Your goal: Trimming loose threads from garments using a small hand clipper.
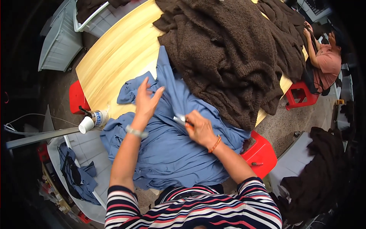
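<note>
A blue garment (171,152) with buttons, seemingly a shirt, lies crumpled over the near edge of the table and down toward my lap. Above its left part my left hand (146,101) is raised, fingers spread, holding nothing. My right hand (201,129) is closed around small orange-handled snips (188,128), whose pale metal tip is smeared by motion and points left over the cloth. Whether the tip touches the fabric I cannot tell. One blue sleeve (163,63) stretches toward the dark brown knit pile.
Dark brown knitwear (228,49) is heaped on the wooden table (118,45). A paper cup (86,124) hangs at its left edge. Red stools (262,152), a left bin (91,147) with blue cloth, and a right bin (293,156) with brown cloth stand around. A co-worker (326,63) sits far right.
</note>
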Tool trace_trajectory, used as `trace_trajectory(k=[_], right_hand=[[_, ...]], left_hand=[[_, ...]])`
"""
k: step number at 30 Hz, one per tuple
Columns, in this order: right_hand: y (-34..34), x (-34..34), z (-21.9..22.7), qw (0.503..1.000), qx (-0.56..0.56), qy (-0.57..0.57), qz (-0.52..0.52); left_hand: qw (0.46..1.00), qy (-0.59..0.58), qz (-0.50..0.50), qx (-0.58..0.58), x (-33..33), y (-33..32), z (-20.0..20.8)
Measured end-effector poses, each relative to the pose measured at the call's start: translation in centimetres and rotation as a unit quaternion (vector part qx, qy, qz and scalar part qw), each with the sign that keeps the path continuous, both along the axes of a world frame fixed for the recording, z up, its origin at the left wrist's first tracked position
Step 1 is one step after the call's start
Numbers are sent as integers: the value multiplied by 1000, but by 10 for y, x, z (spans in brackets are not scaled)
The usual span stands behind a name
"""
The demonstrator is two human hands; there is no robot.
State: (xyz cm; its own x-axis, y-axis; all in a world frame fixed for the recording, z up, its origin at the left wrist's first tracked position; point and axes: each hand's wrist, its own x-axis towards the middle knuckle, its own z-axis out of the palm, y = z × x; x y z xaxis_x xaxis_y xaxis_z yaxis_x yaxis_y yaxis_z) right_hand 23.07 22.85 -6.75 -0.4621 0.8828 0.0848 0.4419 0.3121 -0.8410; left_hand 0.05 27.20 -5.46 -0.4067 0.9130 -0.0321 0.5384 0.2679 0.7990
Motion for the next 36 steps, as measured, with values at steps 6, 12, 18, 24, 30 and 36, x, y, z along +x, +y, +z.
trace_trajectory(k=[6,12,18,24,30,36], right_hand=[[-33,10,13,988,-19,-49,144],[-18,35,17,998,6,-15,62],[-48,43,85,981,-22,-9,191],[-125,35,86,894,-149,-96,412],[-81,8,88,961,-91,7,261],[-28,-57,49,967,-40,-19,249]], left_hand=[[992,128,18,-12,2,71,-72],[934,-324,89,120,-46,24,-32],[878,-400,205,165,-64,-149,77],[830,-410,373,-61,-76,-347,14],[982,83,167,22,-28,-287,49],[964,256,-68,-34,-28,-226,64]])
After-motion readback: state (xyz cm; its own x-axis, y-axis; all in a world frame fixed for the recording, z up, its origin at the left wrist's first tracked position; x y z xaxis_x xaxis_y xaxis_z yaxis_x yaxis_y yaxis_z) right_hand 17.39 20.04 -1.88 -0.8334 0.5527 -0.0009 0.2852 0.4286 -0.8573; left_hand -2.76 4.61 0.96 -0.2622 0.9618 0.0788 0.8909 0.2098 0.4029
